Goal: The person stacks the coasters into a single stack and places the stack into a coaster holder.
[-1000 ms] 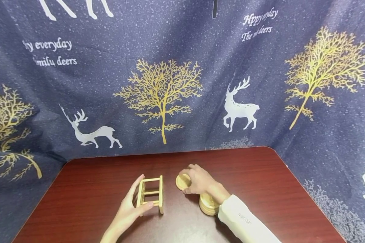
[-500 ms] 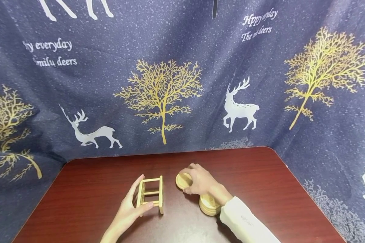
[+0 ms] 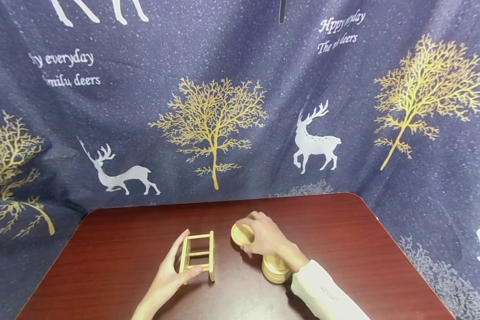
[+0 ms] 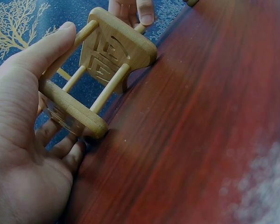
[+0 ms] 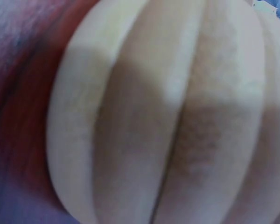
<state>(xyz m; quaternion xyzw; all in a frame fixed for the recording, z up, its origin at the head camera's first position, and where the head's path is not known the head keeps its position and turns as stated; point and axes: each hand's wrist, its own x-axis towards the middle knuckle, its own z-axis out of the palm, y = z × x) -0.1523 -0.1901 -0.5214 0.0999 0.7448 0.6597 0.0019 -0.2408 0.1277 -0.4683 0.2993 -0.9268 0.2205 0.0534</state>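
Note:
My left hand (image 3: 166,278) grips a small wooden coaster rack (image 3: 212,255) by its near left side, thumb along a rod. In the left wrist view the rack (image 4: 116,51) shows carved end panels joined by rods, its lower edges at the red-brown tabletop. To its right, my right hand (image 3: 264,235) holds a round wooden coaster (image 3: 241,233) by the edge, its flat face showing. Beneath the right wrist sits a stack of round coasters (image 3: 274,271), partly hidden by the forearm. That stack (image 5: 144,116) fills the right wrist view, close and blurred; the right fingers are out of that view.
The red-brown wooden table (image 3: 124,249) has rounded far corners. Behind it hangs a dark blue cloth (image 3: 240,49) printed with gold trees and white deer. A white sleeve (image 3: 324,289) covers the right forearm.
My right hand has shifted slightly away from me, and the held coaster has moved a little up the view with it. The left hand and rack look unmoved.

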